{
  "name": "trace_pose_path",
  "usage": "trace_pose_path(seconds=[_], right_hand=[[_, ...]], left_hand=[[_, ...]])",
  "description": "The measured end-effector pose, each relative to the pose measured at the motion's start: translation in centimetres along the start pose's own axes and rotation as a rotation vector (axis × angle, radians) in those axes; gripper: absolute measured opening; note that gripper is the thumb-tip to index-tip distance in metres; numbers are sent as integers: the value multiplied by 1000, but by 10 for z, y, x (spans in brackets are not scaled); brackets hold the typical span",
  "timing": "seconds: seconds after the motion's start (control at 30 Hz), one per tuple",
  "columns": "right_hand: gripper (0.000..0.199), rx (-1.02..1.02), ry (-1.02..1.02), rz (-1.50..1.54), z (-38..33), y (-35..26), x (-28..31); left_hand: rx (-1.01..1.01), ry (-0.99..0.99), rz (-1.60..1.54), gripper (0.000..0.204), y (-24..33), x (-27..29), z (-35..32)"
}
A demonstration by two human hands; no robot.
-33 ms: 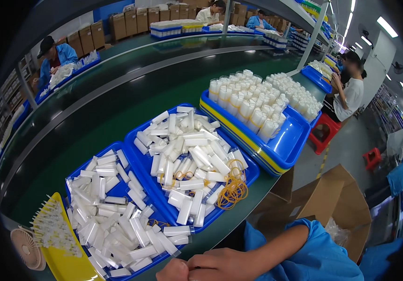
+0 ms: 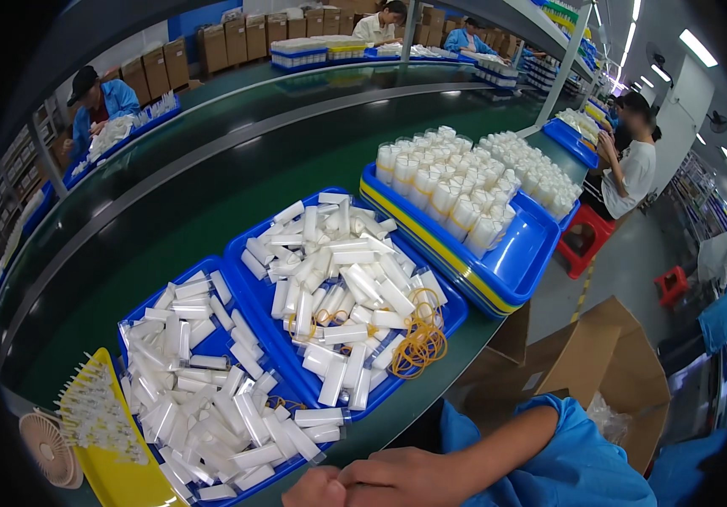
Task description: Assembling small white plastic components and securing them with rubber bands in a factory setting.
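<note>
Hands [image 2: 380, 482] clasped together, holding nothing visible | near tray [image 2: 249, 258] of 2 with white tubes [image 2: 342, 279] | advice: part hands, lift 1 tube cleanly, avoid rubber bands [image 2: 418, 338]

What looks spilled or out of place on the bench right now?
Little stands out. One white tube pokes over the near rim of the left blue tray, and loose yellow rubber bands lie tangled among the tubes in the middle tray. No spill or damage is visible.
</note>
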State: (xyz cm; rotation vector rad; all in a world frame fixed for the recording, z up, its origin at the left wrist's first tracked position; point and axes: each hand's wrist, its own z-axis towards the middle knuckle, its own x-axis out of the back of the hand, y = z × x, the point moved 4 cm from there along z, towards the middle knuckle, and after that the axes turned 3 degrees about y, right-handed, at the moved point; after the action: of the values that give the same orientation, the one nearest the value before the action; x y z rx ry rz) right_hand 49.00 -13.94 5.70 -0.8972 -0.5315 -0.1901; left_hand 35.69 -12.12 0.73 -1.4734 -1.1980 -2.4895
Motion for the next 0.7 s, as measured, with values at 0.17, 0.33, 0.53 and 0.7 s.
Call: trace_pose_path(seconds=[0.17, 0.33, 0.53, 0.7], right_hand=[[36, -33, 204, -343, -2, 3, 60], [36, -258, 1050, -949, -15, 30, 208], [31, -593, 940, -1166, -48, 97, 297], [30, -661, 759, -1154, -59, 140, 304]], left_hand=[[-219, 457, 84, 89, 21, 19, 3], [-342, 562, 56, 90, 2, 33, -23], [-199, 592, 248, 76, -24, 68, -54], [141, 687, 456, 44, -51, 120, -75]])
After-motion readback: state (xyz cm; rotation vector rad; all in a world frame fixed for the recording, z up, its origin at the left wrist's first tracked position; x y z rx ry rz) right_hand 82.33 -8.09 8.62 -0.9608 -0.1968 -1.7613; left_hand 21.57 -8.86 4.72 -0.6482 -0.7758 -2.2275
